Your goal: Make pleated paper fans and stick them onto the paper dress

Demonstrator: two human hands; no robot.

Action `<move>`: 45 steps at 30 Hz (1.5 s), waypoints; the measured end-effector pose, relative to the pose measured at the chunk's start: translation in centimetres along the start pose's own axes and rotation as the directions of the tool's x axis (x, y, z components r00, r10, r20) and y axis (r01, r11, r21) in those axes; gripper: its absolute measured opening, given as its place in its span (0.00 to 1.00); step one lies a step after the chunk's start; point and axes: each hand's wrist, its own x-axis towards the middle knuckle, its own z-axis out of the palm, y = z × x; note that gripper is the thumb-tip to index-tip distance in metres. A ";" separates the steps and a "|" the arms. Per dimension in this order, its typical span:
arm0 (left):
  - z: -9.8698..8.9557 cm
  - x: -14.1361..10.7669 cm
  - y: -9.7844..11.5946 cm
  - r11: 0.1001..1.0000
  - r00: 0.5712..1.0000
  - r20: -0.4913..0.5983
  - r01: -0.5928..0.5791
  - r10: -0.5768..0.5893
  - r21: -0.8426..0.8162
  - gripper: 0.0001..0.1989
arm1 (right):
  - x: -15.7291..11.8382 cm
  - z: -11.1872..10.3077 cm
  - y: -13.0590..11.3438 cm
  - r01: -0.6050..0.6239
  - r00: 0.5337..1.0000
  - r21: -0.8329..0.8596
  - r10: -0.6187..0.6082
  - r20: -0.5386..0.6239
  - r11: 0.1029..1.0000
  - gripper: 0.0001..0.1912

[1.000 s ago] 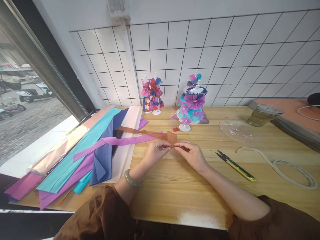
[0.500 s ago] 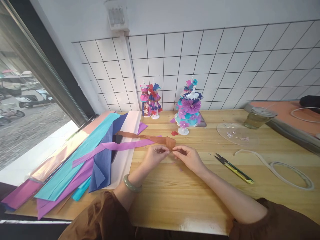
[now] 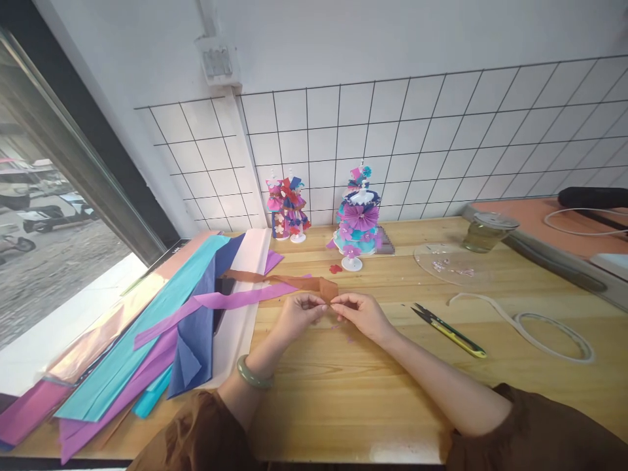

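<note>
A long brown crepe paper strip point(image 3: 294, 282) runs from the paper pile to my fingers, folded over at its right end. My left hand point(image 3: 303, 314) pinches the lower edge of that folded end, and a green bangle sits on its wrist. Right beside it, my right hand point(image 3: 358, 314) pinches the same edge, the fingertips of both hands almost touching. A purple paper strip point(image 3: 230, 297) lies just left of my hands, partly over the pile. Beyond my hands stands a small dress form point(image 3: 360, 219) in purple and turquoise paper, with a red paper flower point(image 3: 335, 269) near its base.
Coloured paper sheets point(image 3: 142, 327) spread over the left of the table. Yellow-handled thread snips point(image 3: 449, 330) and a coil of white tape point(image 3: 554, 337) lie on the right. Behind them are a clear plate point(image 3: 426, 265) with small beads and a lidded cup point(image 3: 485, 234). Smaller dressed figures point(image 3: 289, 209) stand by the wall.
The camera view has shifted slightly, so everything sits a little lower and further left. Both hands keep their pinch on the folded brown paper, with little other change.
</note>
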 end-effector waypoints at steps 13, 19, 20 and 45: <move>-0.3 0.0 0.0 0.999 0.999 -0.010 0.038 -0.038 0.012 0.15 | 0.1 0.0 0.0 -0.025 0.999 0.063 0.028 -0.036 0.998 0.15; -0.1 -0.1 0.2 0.998 0.998 -0.028 0.064 -0.064 -0.014 0.14 | 0.1 0.0 0.0 -0.038 0.999 0.082 0.040 -0.029 0.996 0.15; -0.1 -0.1 0.3 0.997 0.997 -0.029 0.065 -0.066 -0.029 0.14 | 0.1 0.0 0.1 -0.034 0.999 0.082 0.036 -0.028 0.996 0.15; 0.2 -0.1 0.4 0.997 0.997 -0.058 0.056 -0.059 -0.052 0.13 | 0.1 0.0 0.3 -0.054 0.995 0.116 0.063 -0.075 0.992 0.14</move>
